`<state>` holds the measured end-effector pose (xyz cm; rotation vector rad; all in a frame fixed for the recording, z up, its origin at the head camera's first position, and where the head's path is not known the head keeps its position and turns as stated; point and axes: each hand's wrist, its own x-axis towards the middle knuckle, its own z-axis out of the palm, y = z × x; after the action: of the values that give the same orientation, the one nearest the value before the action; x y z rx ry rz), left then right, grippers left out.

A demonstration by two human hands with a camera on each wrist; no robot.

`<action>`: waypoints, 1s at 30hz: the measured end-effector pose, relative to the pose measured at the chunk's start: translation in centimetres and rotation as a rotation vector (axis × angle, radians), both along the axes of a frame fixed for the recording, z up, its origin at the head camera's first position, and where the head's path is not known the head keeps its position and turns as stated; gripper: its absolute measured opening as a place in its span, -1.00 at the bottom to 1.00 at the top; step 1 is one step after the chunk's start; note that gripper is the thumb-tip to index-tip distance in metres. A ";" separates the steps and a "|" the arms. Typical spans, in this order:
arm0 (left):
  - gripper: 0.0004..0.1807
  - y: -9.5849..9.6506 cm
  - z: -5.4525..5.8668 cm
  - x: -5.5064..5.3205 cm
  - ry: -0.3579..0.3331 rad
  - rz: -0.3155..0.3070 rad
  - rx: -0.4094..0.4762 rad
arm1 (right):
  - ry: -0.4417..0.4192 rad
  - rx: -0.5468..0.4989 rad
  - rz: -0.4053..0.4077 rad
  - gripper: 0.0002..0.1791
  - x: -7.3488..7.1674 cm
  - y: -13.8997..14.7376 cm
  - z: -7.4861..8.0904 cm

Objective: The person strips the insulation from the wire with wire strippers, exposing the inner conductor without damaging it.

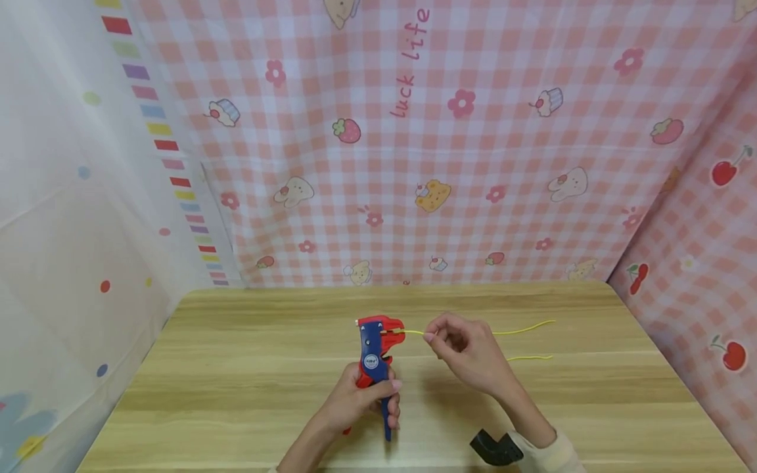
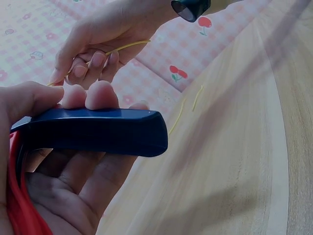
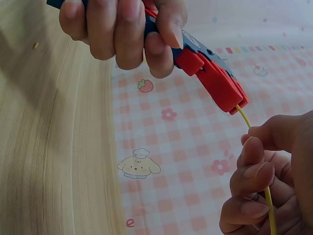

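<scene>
My left hand (image 1: 363, 397) grips the handles of a wire stripper (image 1: 372, 348), blue with a red head and red lever, held upright above the table. In the left wrist view its blue handle (image 2: 98, 129) lies across the curled fingers. My right hand (image 1: 470, 348) pinches a yellow wire (image 1: 412, 332) between thumb and index finger, right of the tool. One end of the wire enters the red jaws, seen also in the right wrist view, where the wire (image 3: 243, 116) runs back through the hand (image 3: 274, 171). The end inside the jaws is hidden.
Another yellow wire (image 1: 532, 358) lies on the wooden table (image 1: 236, 368) beyond the right hand. A tiny yellow piece (image 3: 35, 45) shows on the table in the right wrist view. A black wrist camera (image 1: 497, 448) sits on the right wrist. Patterned cloth (image 1: 378, 164) hangs behind the table.
</scene>
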<state>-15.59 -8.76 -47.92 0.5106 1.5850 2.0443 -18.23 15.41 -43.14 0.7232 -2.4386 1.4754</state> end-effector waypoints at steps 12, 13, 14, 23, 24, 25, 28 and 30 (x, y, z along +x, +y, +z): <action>-0.84 0.2 0.0 0.1 0.011 0.007 0.011 | -0.012 -0.020 0.011 -0.90 -0.1 0.2 0.1; -0.84 0.2 0.0 0.1 0.010 0.008 0.007 | -0.017 -0.020 0.009 -0.90 -0.1 0.2 0.0; -0.84 0.2 0.0 0.2 0.008 0.010 0.003 | -0.019 -0.019 0.007 -0.89 -0.1 0.2 0.0; -0.83 0.8 0.3 0.7 -0.029 0.076 -0.028 | -0.041 -0.024 0.009 -0.88 0.1 0.4 0.2; -0.83 0.9 0.3 0.8 -0.031 0.086 -0.033 | -0.043 -0.027 0.009 -0.88 0.1 0.4 0.2; -0.82 0.9 0.2 0.8 -0.033 0.094 -0.037 | -0.045 -0.028 0.009 -0.88 0.1 0.4 0.3; -0.82 1.0 0.3 0.8 -0.047 0.129 -0.065 | -0.043 -0.030 0.013 -0.89 0.0 0.4 0.3; -0.83 0.9 0.4 0.7 -0.062 0.153 -0.088 | -0.034 -0.023 0.009 -0.89 0.0 0.4 0.3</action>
<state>-14.88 -7.85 -47.56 0.2989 1.7142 2.0681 -18.26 15.83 -42.88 0.7117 -2.4418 1.5290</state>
